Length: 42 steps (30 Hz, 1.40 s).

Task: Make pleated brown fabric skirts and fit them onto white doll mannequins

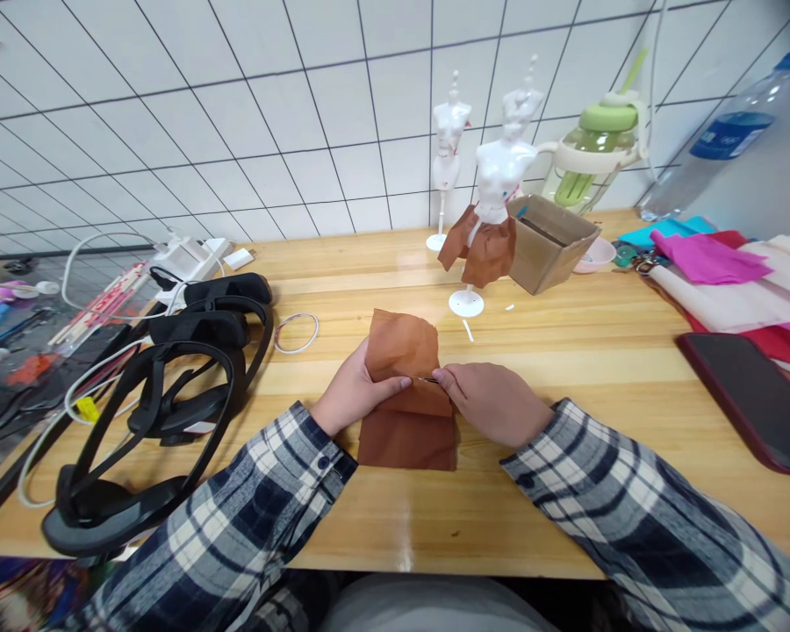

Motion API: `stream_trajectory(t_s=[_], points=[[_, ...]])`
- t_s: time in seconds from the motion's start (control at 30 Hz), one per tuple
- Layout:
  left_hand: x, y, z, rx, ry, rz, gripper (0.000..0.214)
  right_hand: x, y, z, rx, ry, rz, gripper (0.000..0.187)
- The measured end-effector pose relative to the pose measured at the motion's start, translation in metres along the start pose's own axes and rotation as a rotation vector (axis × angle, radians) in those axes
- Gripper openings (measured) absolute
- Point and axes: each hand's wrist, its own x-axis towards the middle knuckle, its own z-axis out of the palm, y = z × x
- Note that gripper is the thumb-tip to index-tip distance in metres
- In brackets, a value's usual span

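1. Brown cloth: on the table, straight in front of the wearer, between both hands. Upper part paler, lower part darker, an edge or fold crossing between. One piece or two: cannot tell. Central spot probably suits two-handed close work.
2. Left hand: at the cloth's left edge, thumb laid on top, pointing inward; other fingers mostly hidden by cloth. Grip reads as a pinch, likely to steady the layer beside the metal.
3. Right hand: fingers closed narrow at the cloth's right edge, around a thin shiny tool. Needle, pin or tweezer tip: too small to tell. Its tip points at the left thumb; a short grip like this presumably gives fine control.
4. Beyond the hands: front dress form upright on its stand, a brown wrap about its lower part, colour near that of the worked cloth. Rear dress form behind, to its left. Probably stood there to be seen without crowding the hands.
5. White scraps near the front stand's base.
6. Edges: black headsets left; phone and coloured cloths right, apart from the hands, which seems to leave elbow room.
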Motion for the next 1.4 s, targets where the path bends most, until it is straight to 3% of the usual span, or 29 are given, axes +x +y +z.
stream_trajectory(t_s=[0.47, 0.7, 1.4], points=[[0.001, -0.002, -0.003, 0.004, -0.021, 0.009, 0.075, 0.002, 0.007, 0.0, 0.099, -0.015, -0.01, 0.05], [0.0, -0.001, 0.0, 0.092, -0.08, 0.067, 0.062, 0.0, 0.002, 0.003, 0.099, 0.005, -0.02, 0.048], [0.002, -0.007, -0.003, 0.105, -0.068, 0.099, 0.075, 0.003, 0.004, 0.013, 0.208, 0.006, -0.089, 0.039]])
